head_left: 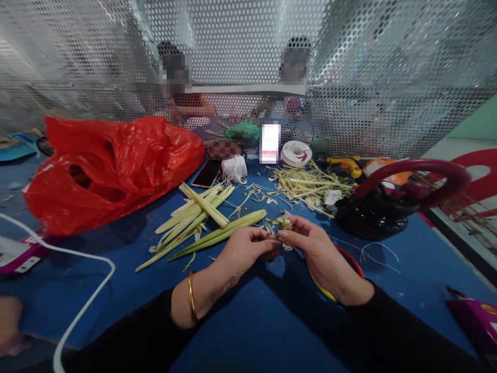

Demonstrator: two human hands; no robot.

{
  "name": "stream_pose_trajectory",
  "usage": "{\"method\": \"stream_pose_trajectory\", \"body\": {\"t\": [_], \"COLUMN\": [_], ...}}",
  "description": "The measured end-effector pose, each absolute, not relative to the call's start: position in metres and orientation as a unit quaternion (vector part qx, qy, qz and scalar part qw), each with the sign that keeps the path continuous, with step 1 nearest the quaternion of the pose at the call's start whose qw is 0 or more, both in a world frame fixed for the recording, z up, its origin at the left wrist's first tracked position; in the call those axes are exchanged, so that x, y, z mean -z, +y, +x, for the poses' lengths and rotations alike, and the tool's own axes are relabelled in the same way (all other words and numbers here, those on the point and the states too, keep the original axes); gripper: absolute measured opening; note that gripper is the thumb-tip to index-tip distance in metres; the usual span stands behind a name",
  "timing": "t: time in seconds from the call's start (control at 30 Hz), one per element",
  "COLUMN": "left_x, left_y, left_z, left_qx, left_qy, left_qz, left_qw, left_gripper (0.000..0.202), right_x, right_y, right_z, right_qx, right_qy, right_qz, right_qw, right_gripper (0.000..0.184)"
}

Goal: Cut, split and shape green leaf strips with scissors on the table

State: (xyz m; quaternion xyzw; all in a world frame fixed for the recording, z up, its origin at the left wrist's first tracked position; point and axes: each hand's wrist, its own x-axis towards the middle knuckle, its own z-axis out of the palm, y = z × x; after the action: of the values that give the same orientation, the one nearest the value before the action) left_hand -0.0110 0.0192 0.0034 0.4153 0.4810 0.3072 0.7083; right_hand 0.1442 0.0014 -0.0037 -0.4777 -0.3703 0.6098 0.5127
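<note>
Both my hands meet over the blue table (pixel 248 316). My left hand (pixel 244 251) and my right hand (pixel 314 248) pinch a small folded piece of pale green leaf (pixel 284 224) between their fingertips. A gold bangle (pixel 191 298) circles my left wrist; both sleeves are black. Just beyond my left hand lie several long pale green leaf strips (pixel 202 220), fanned across the table. A heap of thin leaf trimmings (pixel 306 186) lies farther back on the right.
A red plastic bag (pixel 112 166) fills the left. A dark basket with a maroon handle (pixel 384 207) stands right. Phone (pixel 207 173), white thread bundle (pixel 235 168), tape roll (pixel 295 153), yellow glue gun (pixel 345 163), white cable (pixel 85 305). Two people sit behind a perforated metal screen (pixel 349 67).
</note>
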Motion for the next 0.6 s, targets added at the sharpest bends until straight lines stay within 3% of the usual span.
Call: {"method": "stream_pose_trajectory", "body": {"t": [0.07, 0.17, 0.33, 0.47, 0.6], "left_x": [-0.0043, -0.0061, -0.0065, -0.0037, 0.0004], "left_y": [0.0186, 0.0183, 0.0191, 0.0179, 0.0156], "left_z": [-0.0108, -0.0113, -0.013, -0.0117, -0.01], "left_qx": [-0.302, -0.286, -0.275, -0.284, -0.302], "left_qy": [0.483, 0.479, 0.463, 0.456, 0.459], "left_qz": [0.413, 0.426, 0.481, 0.502, 0.606], "left_qw": [0.711, 0.712, 0.692, 0.678, 0.575], "left_gripper": [0.008, 0.006, 0.022, 0.02, 0.019], "right_x": [0.0026, 0.0031, 0.0064, 0.0072, 0.0078], "right_y": [0.0032, 0.0045, 0.0044, 0.004, 0.004], "right_z": [0.1451, 0.1457, 0.1452, 0.1453, 0.1472], "right_qx": [-0.591, -0.597, -0.603, -0.605, -0.629], "right_qy": [-0.367, -0.37, -0.374, -0.378, -0.357], "right_qz": [-0.487, -0.488, -0.483, -0.484, -0.484], "right_qw": [0.528, 0.519, 0.513, 0.507, 0.493], "right_gripper": [0.032, 0.02, 0.019, 0.018, 0.02]}}
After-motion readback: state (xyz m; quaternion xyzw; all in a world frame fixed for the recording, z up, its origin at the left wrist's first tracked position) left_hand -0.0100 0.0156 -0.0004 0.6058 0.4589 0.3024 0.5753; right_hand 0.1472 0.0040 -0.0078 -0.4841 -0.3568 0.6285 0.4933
